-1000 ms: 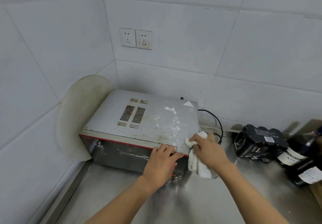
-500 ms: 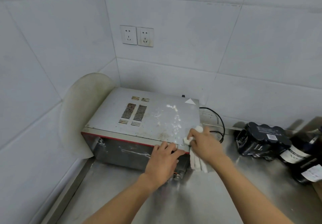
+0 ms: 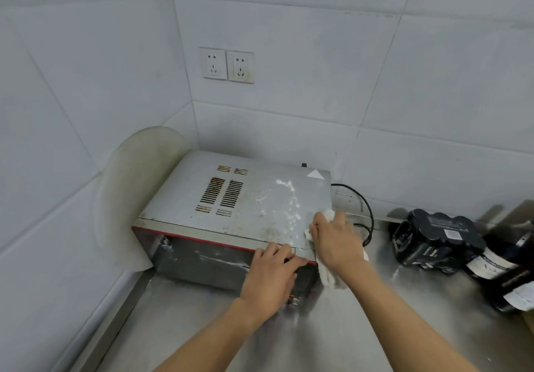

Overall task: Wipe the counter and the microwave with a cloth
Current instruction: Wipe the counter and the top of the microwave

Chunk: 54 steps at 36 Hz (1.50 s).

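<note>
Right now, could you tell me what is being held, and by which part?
The right hand grips the cloth by its top; the left hand rests on the microwave.

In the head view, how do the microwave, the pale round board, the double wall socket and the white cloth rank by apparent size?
1. microwave
2. pale round board
3. double wall socket and white cloth: unsure, the right hand hides part of it

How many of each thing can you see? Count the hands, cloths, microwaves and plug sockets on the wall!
hands: 2 (left hand, right hand)
cloth: 1
microwave: 1
wall sockets: 2
Total: 6
</note>
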Available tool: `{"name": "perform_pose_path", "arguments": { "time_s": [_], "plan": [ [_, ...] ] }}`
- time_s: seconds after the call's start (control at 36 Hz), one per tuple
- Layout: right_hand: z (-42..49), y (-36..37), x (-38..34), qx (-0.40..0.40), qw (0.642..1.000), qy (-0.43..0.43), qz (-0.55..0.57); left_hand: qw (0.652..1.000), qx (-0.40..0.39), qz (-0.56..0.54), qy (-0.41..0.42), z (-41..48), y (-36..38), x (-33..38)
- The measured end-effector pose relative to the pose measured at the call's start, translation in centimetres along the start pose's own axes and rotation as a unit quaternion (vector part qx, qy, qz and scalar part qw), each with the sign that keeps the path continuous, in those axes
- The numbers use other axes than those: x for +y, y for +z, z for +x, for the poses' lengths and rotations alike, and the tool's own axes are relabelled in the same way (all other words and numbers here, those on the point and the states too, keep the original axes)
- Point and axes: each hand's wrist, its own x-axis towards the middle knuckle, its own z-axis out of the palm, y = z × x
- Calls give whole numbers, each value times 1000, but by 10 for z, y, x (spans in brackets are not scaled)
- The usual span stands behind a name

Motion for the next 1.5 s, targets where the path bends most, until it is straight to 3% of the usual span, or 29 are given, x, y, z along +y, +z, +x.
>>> {"name": "perform_pose_path", "arguments": {
  "time_s": [0.17,0.33,0.53,0.75,1.0,1.11,1.31,1.5],
  "plan": [
    [28,-4,-3,-27,997,26,67,1000,-8,-9,6,-2,-1,-3],
    [-15,4,21,-17,994,-96,52,1000,5,-14,18,-2,2,-5],
    [0,0,42,-59,983,-169,33,999,22,-12,36,-2,6,-9],
    [54,-6,21,-29,994,-78,65,999,19,-21,36,-1,3,-11],
    [21,0,31,-40,991,-97,88,998,25,-37,33,-3,5,-10],
    [36,2,30,0,990,-107,87,998,27,-44,36,-3,8,-12],
    [76,4,18,53,992,-53,106,998,13,-45,33,-3,6,-13],
    [31,2,25,43,988,-103,110,998,19,-59,33,-4,6,-13]
  ]
}}
